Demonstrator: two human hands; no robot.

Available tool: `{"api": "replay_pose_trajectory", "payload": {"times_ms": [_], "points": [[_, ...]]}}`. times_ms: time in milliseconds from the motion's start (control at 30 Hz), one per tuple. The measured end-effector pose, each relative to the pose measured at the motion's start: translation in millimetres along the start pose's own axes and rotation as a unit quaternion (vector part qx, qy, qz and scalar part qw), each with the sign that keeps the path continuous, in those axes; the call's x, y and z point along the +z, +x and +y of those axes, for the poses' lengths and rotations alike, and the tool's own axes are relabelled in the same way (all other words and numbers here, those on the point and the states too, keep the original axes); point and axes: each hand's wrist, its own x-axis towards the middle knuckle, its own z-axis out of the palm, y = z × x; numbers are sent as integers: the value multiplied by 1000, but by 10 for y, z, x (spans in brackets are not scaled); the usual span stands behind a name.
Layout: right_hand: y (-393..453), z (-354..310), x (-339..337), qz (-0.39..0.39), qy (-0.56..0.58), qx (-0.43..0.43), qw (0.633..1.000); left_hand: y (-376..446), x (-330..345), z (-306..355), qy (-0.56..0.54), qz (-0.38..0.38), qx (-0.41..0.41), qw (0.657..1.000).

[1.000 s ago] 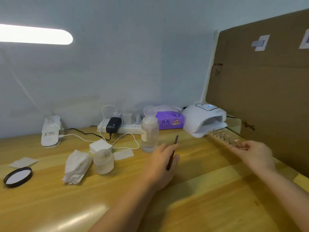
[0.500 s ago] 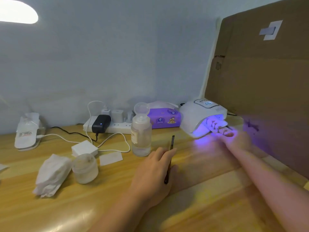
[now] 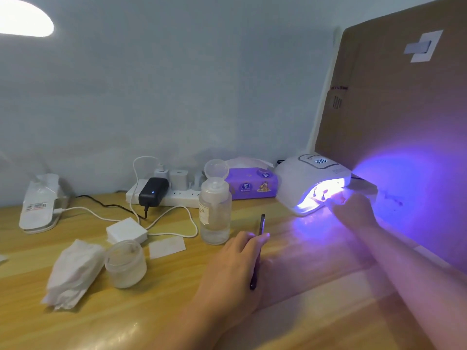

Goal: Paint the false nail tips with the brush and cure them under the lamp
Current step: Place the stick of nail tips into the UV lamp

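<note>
Table (image 3: 156,322): glossy varnished wood. Lamp (image 3: 293,183): smooth white plastic. Bottle (image 3: 214,213): clear plastic. Jar (image 3: 125,265): frosted. Tissue (image 3: 73,272): crumpled paper. Board (image 3: 394,102): matt cardboard.

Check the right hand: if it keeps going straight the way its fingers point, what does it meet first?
The right hand points into the lit mouth of the curing lamp. First contact would likely be the nail tips standing inside, then the lamp's inner wall; depth there is unclear in the glare.

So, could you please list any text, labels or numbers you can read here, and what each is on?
None can be read for sure.
Lamp display: lit digits, too blurred.
Bottle label: print, too small.
Purple pack: badges and a cartoon, text illegible.
Cardboard: red and dark marks, illegible.
White pouch: blurred label.
</note>
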Motion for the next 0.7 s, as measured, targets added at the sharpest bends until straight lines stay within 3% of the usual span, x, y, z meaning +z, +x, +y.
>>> {"api": "replay_pose_trajectory", "payload": {"times_ms": [133,233,500,700], "points": [[-8,-341,-226,99,72,-135,983,-20,-14,12,-3,-3,-5,1000],[189,-620,-197,53,-7,-199,979,-18,-20,23,-8,0,-4,1000],[600,-946,-10,-58,-269,-80,958,-34,-26,13,-19,5,-11,1000],[736,-1018,-98,-124,-254,-69,957,-26,-14,26,-26,15,-10,999]]}}
